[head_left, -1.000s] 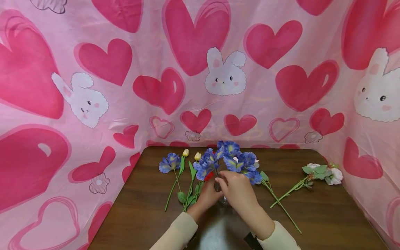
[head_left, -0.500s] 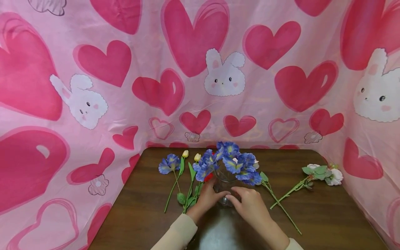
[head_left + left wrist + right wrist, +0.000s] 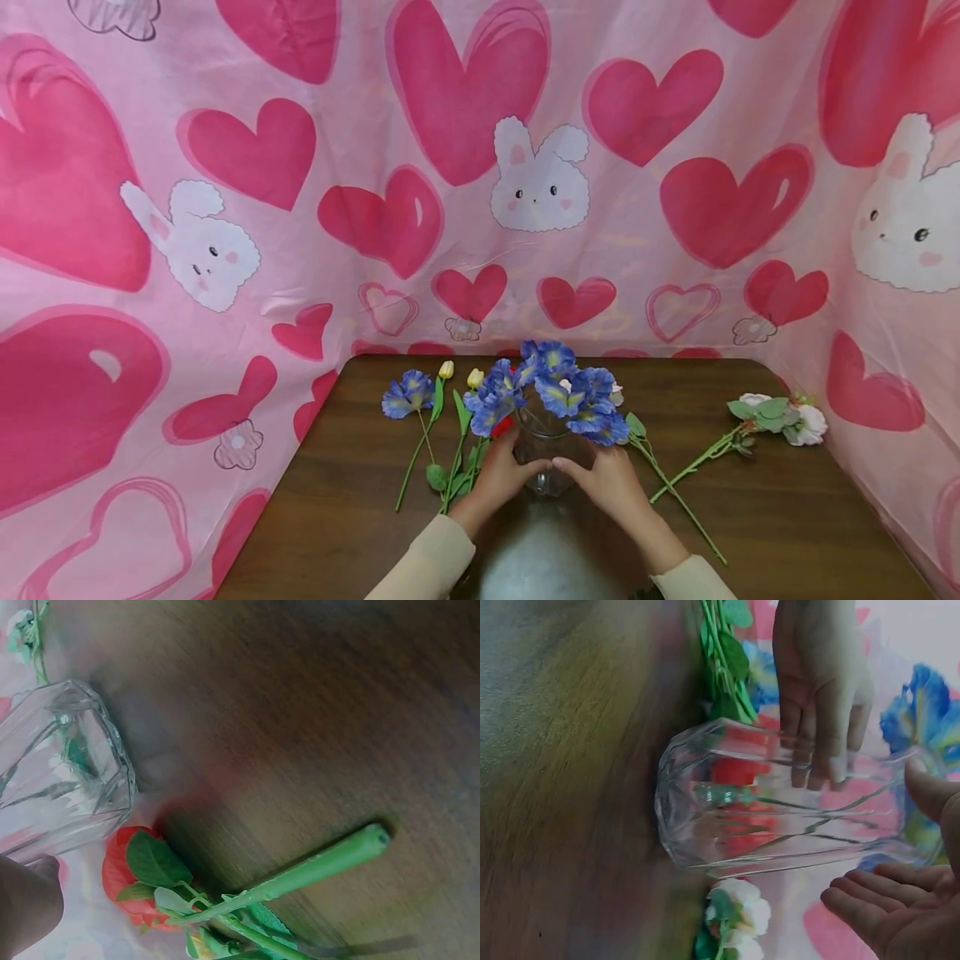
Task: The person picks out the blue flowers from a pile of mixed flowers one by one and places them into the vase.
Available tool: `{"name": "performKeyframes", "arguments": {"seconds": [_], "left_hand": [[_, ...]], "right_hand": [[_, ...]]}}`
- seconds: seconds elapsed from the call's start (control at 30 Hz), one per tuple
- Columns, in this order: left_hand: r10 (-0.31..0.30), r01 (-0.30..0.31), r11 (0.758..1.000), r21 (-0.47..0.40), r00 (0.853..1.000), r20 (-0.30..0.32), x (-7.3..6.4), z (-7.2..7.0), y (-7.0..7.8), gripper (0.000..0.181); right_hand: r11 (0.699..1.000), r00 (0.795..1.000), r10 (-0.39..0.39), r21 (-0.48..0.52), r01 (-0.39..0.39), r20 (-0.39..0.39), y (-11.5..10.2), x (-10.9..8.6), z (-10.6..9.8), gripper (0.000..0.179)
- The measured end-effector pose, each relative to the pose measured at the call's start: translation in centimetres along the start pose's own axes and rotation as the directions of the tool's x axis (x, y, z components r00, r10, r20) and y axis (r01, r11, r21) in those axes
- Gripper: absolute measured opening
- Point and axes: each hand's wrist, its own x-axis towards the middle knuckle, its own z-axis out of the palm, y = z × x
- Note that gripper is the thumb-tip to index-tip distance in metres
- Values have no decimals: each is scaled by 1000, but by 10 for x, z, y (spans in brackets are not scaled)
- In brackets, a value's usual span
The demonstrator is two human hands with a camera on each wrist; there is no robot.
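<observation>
A clear faceted glass vase (image 3: 555,485) stands upright on the table between my hands. Several blue irises (image 3: 564,395) lean out of its mouth, and their thin stems cross inside the glass in the right wrist view. My left hand (image 3: 495,468) grips the vase's left side, thumb in front and fingers behind. At the other side is my right hand (image 3: 609,483), its thumb close to the vase's neck. Its extended fingers (image 3: 862,907) stand a little off the glass in the right wrist view; blossoms partly cover them in the head view.
On the left lie a loose blue iris (image 3: 408,394), yellow tulips (image 3: 476,378) and a red flower (image 3: 127,874) with green stems. White roses (image 3: 807,425) lie on the right, and another leafy stem (image 3: 682,492) crosses theirs. A pink heart-patterned cloth (image 3: 622,217) surrounds the dark wooden table (image 3: 337,500).
My right hand has left the stems at the vase's mouth, dropped lower, then shifted right to the vase's side. My left hand stays at the vase; the flowers keep their places.
</observation>
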Motion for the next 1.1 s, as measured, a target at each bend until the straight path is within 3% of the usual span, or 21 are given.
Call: {"name": "performKeyframes", "arguments": {"seconds": [0.2, 0.57, 1.1], "left_hand": [[-15, 15, 1000, 5, 1000, 11, 0, -1, 0, 80], [47, -47, 999, -17, 999, -8, 0, -1, 0, 77], [-1, 1, 1000, -7, 1000, 4, -2, 1, -2, 80]], "right_hand": [[987, 999, 37, 154, -35, -8, 8, 12, 9, 82], [957, 969, 238, 155, -247, 71, 12, 20, 22, 91], [975, 990, 137, 177, -131, -23, 20, 17, 33, 83]]}}
